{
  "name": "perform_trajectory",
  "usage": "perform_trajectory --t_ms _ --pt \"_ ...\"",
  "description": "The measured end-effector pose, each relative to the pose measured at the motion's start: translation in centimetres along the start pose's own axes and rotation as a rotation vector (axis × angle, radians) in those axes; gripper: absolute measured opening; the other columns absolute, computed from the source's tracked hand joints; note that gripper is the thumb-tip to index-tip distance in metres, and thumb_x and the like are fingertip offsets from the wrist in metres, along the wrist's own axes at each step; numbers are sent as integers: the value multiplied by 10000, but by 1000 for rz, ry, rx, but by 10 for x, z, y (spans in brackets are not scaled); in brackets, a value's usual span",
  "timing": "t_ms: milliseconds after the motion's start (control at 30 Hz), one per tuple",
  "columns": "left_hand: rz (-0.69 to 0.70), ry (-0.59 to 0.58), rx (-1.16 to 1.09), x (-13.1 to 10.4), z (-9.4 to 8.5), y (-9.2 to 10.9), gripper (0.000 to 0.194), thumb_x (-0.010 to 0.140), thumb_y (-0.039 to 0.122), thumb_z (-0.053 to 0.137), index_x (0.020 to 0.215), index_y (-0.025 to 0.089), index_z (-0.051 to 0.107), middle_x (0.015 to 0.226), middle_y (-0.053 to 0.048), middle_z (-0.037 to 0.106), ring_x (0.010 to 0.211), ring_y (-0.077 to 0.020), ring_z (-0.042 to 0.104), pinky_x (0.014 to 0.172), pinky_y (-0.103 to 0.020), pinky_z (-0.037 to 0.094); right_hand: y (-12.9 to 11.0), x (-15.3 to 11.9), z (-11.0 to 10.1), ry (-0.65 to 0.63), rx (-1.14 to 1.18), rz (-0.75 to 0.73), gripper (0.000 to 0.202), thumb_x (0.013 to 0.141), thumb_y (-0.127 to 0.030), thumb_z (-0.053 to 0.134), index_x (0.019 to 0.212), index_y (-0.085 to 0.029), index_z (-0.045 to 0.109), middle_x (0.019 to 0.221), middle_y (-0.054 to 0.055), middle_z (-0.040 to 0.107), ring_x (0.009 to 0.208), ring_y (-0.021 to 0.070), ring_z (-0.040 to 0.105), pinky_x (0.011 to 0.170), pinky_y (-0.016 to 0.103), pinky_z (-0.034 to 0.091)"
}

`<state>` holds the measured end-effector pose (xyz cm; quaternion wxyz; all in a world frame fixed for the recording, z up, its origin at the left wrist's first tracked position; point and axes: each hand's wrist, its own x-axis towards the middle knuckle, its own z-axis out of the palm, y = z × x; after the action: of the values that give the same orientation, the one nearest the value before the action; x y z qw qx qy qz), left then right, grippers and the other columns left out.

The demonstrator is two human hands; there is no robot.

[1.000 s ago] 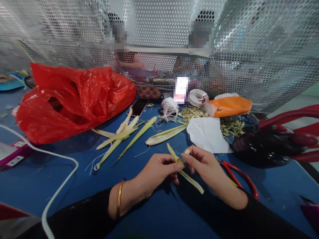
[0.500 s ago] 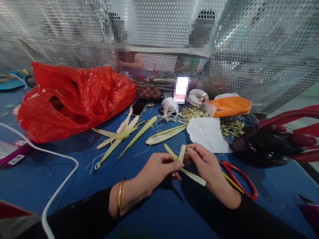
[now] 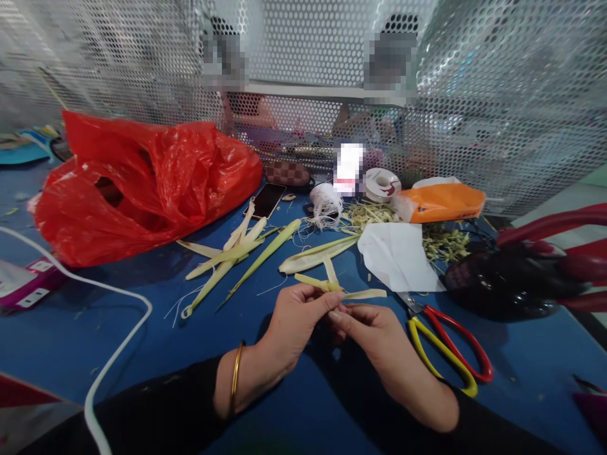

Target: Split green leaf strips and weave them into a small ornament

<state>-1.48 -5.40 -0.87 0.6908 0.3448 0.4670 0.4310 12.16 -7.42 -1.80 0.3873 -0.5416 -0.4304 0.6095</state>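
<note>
My left hand pinches a small bundle of pale yellow-green leaf strips between thumb and fingers. The strips cross one another, with ends sticking out to the left, upward and to the right. Against the left thumb, my right hand has its thumb and fingers closed on the lower part of the strips; its fingertips are partly hidden. Just beyond lies a wide curved leaf piece. More long pale leaves lie crossed to the left. Scissors with one red and one yellow handle rest right of my right hand.
A red plastic bag fills the back left, near a phone. White thread, a ribbon spool, white paper, an orange packet and a black object stand behind. A white cable crosses the left.
My right hand has moved down and left, from the upright strip end to below the strips beside the left thumb. The strips have turned, and the scissors show more fully.
</note>
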Motion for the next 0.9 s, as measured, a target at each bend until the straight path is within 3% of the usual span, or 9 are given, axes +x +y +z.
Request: perform_trajectory --t_ms 267,467,600,800,900 --pt "47 57 20 1 -1 1 191 686 299 770 670 116 719 668 -49 711 577 -105 603 569 -195 486 -1 -5 6 81 169 55 327 618 -460 808 641 -142 736 611 25 646 522 102 524 519 229 404" --pt "117 139 95 2 -3 -2 190 687 320 770 706 133 744 693 -58 724 616 -130 625 578 -211 494 0 -5 4 88 77 11 280 650 -422 783 728 -153 761 672 43 687 547 121 551 529 239 420" --pt "72 118 106 2 -2 -4 173 669 298 778 696 131 739 643 -47 709 569 -141 627 550 -229 498 1 -4 4 58 -20 -71 263 707 -405 715 642 -150 710 597 14 617 548 117 506 529 237 408" --pt "50 -24 47 1 -1 -2 152 683 240 767 777 124 740 698 -42 726 597 -137 644 598 -227 509 -1 -4 0 48 -99 -178 297 765 -356 625 545 -161 585 554 -3 537 565 120 465 546 242 378" --pt "30 -14 22 1 -1 1 162 643 205 793 764 121 726 684 -31 722 612 -124 641 604 -201 494 -1 -4 -3 31 -113 -199 293 776 -328 590 537 -168 537 551 -8 519 562 119 455 551 245 365"
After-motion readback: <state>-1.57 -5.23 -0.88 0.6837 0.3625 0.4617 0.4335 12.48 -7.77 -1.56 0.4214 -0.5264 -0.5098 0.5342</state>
